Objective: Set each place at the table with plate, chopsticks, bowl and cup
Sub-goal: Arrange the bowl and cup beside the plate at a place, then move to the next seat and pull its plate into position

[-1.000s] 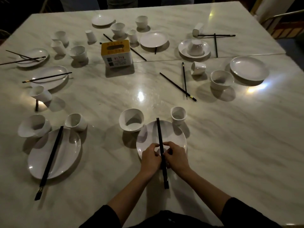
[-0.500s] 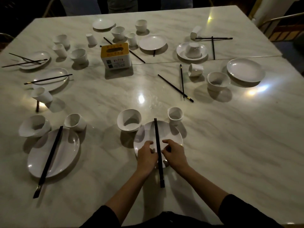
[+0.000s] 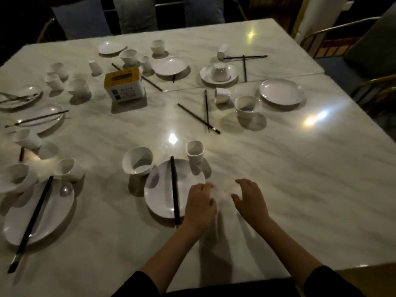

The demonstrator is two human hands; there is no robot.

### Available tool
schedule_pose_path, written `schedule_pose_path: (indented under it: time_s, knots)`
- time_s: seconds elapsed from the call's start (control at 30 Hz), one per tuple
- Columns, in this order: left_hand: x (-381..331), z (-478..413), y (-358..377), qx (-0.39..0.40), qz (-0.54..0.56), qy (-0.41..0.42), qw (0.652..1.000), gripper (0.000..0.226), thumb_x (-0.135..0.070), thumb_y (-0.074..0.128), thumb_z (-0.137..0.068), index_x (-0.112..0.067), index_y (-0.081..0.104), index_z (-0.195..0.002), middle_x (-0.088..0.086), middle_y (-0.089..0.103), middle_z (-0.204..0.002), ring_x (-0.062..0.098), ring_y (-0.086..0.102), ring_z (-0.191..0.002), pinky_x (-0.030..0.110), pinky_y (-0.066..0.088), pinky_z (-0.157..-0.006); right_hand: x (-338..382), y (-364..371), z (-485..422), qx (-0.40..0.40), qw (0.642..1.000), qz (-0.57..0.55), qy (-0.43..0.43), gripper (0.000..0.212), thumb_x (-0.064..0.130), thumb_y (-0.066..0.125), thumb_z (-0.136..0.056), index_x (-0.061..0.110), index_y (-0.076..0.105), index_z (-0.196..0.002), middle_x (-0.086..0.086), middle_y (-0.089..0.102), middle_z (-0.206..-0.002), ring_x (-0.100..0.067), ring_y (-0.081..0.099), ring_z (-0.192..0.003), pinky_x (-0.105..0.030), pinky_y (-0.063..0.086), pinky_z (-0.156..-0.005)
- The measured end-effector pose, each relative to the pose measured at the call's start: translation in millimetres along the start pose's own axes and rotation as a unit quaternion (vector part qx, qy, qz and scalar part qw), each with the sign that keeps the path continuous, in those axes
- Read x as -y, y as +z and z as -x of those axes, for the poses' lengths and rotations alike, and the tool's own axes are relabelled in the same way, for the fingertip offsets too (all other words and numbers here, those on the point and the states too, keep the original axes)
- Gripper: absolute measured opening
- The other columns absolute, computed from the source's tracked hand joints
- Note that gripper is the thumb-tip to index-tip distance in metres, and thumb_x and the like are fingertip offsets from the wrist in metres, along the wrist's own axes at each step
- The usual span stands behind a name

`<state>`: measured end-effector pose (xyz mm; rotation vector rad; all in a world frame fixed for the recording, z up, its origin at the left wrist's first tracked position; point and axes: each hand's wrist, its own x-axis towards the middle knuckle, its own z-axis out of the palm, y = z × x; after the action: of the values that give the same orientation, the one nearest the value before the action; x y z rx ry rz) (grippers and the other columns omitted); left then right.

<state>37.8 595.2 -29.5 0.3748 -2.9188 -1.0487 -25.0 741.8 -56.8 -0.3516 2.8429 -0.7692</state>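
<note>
Black chopsticks point(image 3: 174, 189) lie lengthwise across a white plate point(image 3: 159, 202) near the table's front edge. A white bowl point(image 3: 138, 161) stands at the plate's upper left and a white cup point(image 3: 194, 151) at its upper right. My left hand point(image 3: 200, 205) hovers over the plate's right rim, fingers loosely curled, holding nothing. My right hand point(image 3: 249, 199) is over bare marble to the right of the plate, fingers spread and relaxed. Both hands are blurred.
At the front left is another plate point(image 3: 57, 207) with chopsticks point(image 3: 32, 219), a bowl point(image 3: 16, 177) and a cup point(image 3: 68, 169). Loose chopsticks point(image 3: 198, 118), a bowl point(image 3: 247, 107), a plate point(image 3: 281, 91) and a yellow tissue box point(image 3: 124, 85) lie farther back. Chairs ring the marble table point(image 3: 300, 179).
Both hands have let go of the chopsticks and moved right, off the plate's middle. The chopsticks stay lying across the plate. The camera view has shifted to the right.
</note>
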Motion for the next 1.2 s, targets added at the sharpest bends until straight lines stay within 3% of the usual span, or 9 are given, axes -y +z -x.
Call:
schedule_pose_path:
  time_s: [0.1, 0.27, 0.4, 0.57, 0.63, 0.8, 0.93, 1.07, 1.2]
  knots:
    - [-12.4, 5.3, 21.3, 0.067, -0.029, 0.048, 0.996, 0.041, -0.016, 0.054, -0.088, -0.018, 0.052, -0.129, 0.003, 0.050, -0.132, 0.018, 0.044, -0.125, 0.026, 0.034, -0.107, -22.9, -10.1, 24.8, -0.012, 0.999, 0.042, 0.015, 0.047, 0.024, 0.061, -0.088, 0.009, 0.051, -0.132, -0.010, 0.054, -0.133, -0.029, 0.046, -0.127, -0.040, 0.034, -0.110]
    - [-21.0, 3.9, 43.3, 0.103, -0.055, 0.102, 0.988, 0.040, -0.007, 0.057, -0.079, -0.009, 0.063, -0.118, 0.013, 0.061, -0.117, 0.031, 0.051, -0.116, 0.036, 0.041, -0.099, -55.6, -23.7, 82.3, -0.027, 0.992, 0.038, 0.121, 0.055, 0.034, 0.051, -0.094, 0.017, 0.035, -0.144, -0.004, 0.030, -0.154, -0.022, 0.024, -0.144, -0.035, 0.021, -0.117]
    - [-32.7, -2.6, 69.8, 0.117, -0.060, 0.109, 0.985, 0.038, -0.005, 0.056, -0.081, -0.006, 0.061, -0.119, 0.016, 0.061, -0.116, 0.035, 0.049, -0.114, 0.036, 0.039, -0.098, -93.7, -35.1, 113.1, -0.063, 0.982, 0.029, 0.174, 0.055, 0.034, 0.059, -0.087, 0.011, 0.048, -0.136, -0.012, 0.041, -0.148, -0.030, 0.035, -0.139, -0.043, 0.028, -0.113]
    - [-91.6, -4.1, 96.4, 0.200, -0.074, 0.205, 0.955, 0.051, -0.035, 0.046, -0.080, -0.009, 0.059, -0.122, 0.012, 0.061, -0.118, 0.032, 0.050, -0.115, 0.034, 0.036, -0.100, -131.0, -62.3, 118.9, -0.107, 0.970, 0.000, 0.219, 0.057, 0.034, 0.062, -0.087, 0.013, 0.045, -0.138, -0.007, 0.045, -0.142, -0.026, 0.036, -0.136, -0.039, 0.027, -0.113]
    - [-120.9, -20.4, 112.7, 0.208, -0.101, 0.236, 0.944, 0.066, -0.045, 0.035, -0.072, -0.010, 0.059, -0.122, 0.011, 0.062, -0.119, 0.031, 0.052, -0.114, 0.034, 0.035, -0.101, -150.7, -74.5, 108.6, -0.113, 0.969, 0.002, 0.220, 0.058, 0.036, 0.061, -0.087, 0.015, 0.044, -0.138, -0.005, 0.048, -0.140, -0.025, 0.039, -0.133, -0.038, 0.028, -0.112]
    - [-199.3, -93.3, 146.1, 0.221, -0.099, 0.214, 0.946, 0.071, -0.052, 0.040, -0.068, -0.011, 0.057, -0.124, 0.011, 0.061, -0.121, 0.029, 0.054, -0.114, 0.031, 0.040, -0.097, -211.5, -130.3, 44.6, -0.084, 0.981, 0.030, 0.173, 0.060, 0.045, 0.056, -0.089, 0.021, 0.039, -0.140, -0.004, 0.052, -0.136, -0.026, 0.040, -0.130, -0.039, 0.026, -0.111]
    - [-261.6, -146.2, 180.9, 0.190, -0.056, 0.143, 0.970, 0.033, -0.020, 0.062, -0.083, -0.006, 0.064, -0.113, 0.015, 0.068, -0.105, 0.027, 0.063, -0.098, 0.023, 0.042, -0.080, -274.0, -202.3, -8.5, -0.057, 0.992, 0.050, 0.105, 0.055, 0.046, 0.057, -0.088, 0.023, 0.044, -0.136, -0.004, 0.057, -0.129, -0.027, 0.042, -0.127, -0.044, 0.022, -0.111]
    - [-323.0, -149.0, 229.2, 0.177, -0.008, 0.109, 0.978, 0.027, -0.014, 0.061, -0.086, -0.007, 0.064, -0.112, 0.013, 0.067, -0.101, 0.025, 0.064, -0.095, 0.028, 0.047, -0.082, -345.4, -265.4, -22.6, -0.073, 0.992, 0.066, 0.083, 0.052, 0.044, 0.061, -0.087, 0.020, 0.049, -0.132, -0.004, 0.061, -0.122, -0.026, 0.049, -0.118, -0.039, 0.034, -0.104]
    - [-379.5, -136.1, 278.2, 0.207, 0.008, 0.132, 0.969, 0.028, -0.015, 0.061, -0.087, -0.010, 0.063, -0.115, 0.009, 0.065, -0.106, 0.013, 0.057, -0.090, 0.020, 0.041, -0.078, -415.2, -306.0, -32.4, -0.027, 0.993, 0.061, 0.096, 0.049, 0.039, 0.061, -0.089, 0.017, 0.050, -0.131, -0.005, 0.059, -0.125, -0.023, 0.047, -0.119, -0.033, 0.043, -0.097]
